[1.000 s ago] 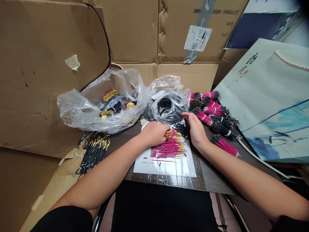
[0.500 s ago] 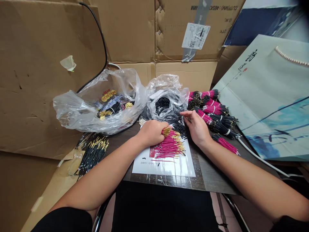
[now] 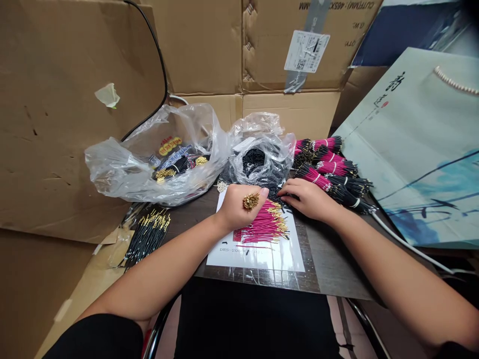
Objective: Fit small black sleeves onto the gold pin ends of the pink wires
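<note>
My left hand (image 3: 236, 203) is wrapped round a bundle of wires, whose gold terminal ends (image 3: 251, 201) face up out of the fist. Under it, a pile of magenta wires with gold tips (image 3: 262, 225) lies on a white printed sheet (image 3: 292, 259). My right hand (image 3: 309, 198) is reaching into the loose short black tubes (image 3: 276, 192), thumb and forefinger pinched together at a small black tube. Just behind both hands, an open clear plastic bag (image 3: 283, 149) holds more black tubes.
To the left are a larger clear bag (image 3: 116, 167) with wire bundles inside and a heap of black wires (image 3: 147, 238). Tied magenta and black bundles (image 3: 333, 167) are stacked at right, beside a pale paper bag (image 3: 422, 149). Cardboard boxes (image 3: 202, 45) stand behind.
My right hand has come down and left onto the black tubes, its fingers closing. My left fist has turned, so the gold ends now point more toward me.
</note>
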Available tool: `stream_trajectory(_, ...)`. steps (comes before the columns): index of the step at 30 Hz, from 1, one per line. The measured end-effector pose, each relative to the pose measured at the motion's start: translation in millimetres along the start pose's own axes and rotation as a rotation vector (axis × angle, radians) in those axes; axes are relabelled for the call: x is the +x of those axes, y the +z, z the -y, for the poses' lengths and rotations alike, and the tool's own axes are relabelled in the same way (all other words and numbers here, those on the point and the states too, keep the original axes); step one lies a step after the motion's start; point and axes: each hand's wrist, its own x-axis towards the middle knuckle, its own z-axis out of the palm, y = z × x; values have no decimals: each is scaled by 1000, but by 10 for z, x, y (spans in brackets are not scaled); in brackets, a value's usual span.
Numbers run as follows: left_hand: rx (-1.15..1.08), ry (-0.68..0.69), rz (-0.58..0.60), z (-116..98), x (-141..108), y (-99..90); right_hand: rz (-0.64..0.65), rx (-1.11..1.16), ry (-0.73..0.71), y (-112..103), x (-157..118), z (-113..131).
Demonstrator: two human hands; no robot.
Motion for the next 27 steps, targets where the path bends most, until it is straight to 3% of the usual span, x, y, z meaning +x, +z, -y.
stream_trajectory(12, 70, 58, -20, -2, -40, 43, -178, 25, 64, 55, 39, 92)
stream_trajectory(21, -72, 2, 96, 51, -44, 97, -533, 258, -25, 29, 21, 444)
stream_trajectory(27, -90, -24, 124, 72, -43, 104, -642, 354, -59, 105, 20, 577)
